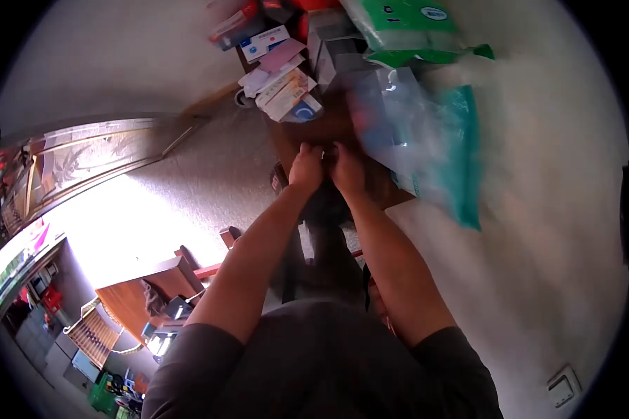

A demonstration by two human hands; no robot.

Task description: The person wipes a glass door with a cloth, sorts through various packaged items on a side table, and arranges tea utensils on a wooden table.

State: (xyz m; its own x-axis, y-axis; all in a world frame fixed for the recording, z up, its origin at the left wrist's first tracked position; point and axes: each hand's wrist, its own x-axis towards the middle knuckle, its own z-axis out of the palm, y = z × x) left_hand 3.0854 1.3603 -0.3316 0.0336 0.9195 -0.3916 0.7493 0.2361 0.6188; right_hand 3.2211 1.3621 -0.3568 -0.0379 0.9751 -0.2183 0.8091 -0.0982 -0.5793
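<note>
My left hand [305, 167] and my right hand [348, 169] are close together over a dark brown wooden surface [328, 129]. The fingers of both are curled inward. Between the fingertips is something small and dark, with a bright speck by the left thumb; it is too small and dim to name. Just beyond my left hand lie paper packets and small boxes [283, 94]. To the right of my right hand is a clear plastic bag [398, 119], partly blurred.
A green and white package [416, 28] sits at the top right, above a teal plastic bag [463, 157]. A grey box [332, 52] stands at the back. A wooden cabinet [147, 290] and a woven chair [94, 332] are at lower left. A pale wall with a switch [562, 387] fills the right.
</note>
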